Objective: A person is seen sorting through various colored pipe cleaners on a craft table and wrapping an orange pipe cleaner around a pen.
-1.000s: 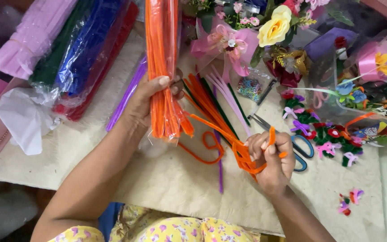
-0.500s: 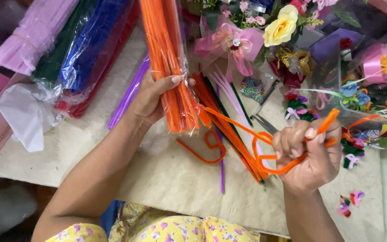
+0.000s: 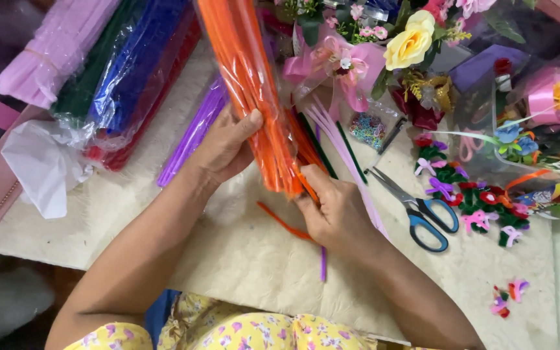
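since half a second ago the right hand (image 3: 339, 214) has dropped its raised loop of orange stem and come in to the bottom end of the orange pipe-cleaner bundle (image 3: 249, 84), at about 6 o'clock of the pack. the left hand (image 3: 225, 150) keeps its grip — fingers wrapped round the bundle's lower half from 9 o'clock, thumb across the front. the right hand's fingers are curled tight at the pack's open mouth, pinching what looks like orange stems, though the fingertips are tucked under and i cannot tell how many it has.

the bundle stands tilted, running from the hands up toward 11 o'clock, above the cream mat (image 3: 241, 259). it looks light and bendy, with fuzzy wire stems inside a slick clear sleeve; i judge the sleeve would slip in a loose hold, so gripping low near the opening, as the left hand does, seems the firm place.

a loose orange stem (image 3: 280, 221) lies on the mat at 7 o'clock of the right hand. blue-handled scissors (image 3: 416, 209) lie at 3 o'clock — well apart. the bundle's top is cut off by the frame edge, and the purple stems (image 3: 192, 133) are partly hidden behind the left hand.
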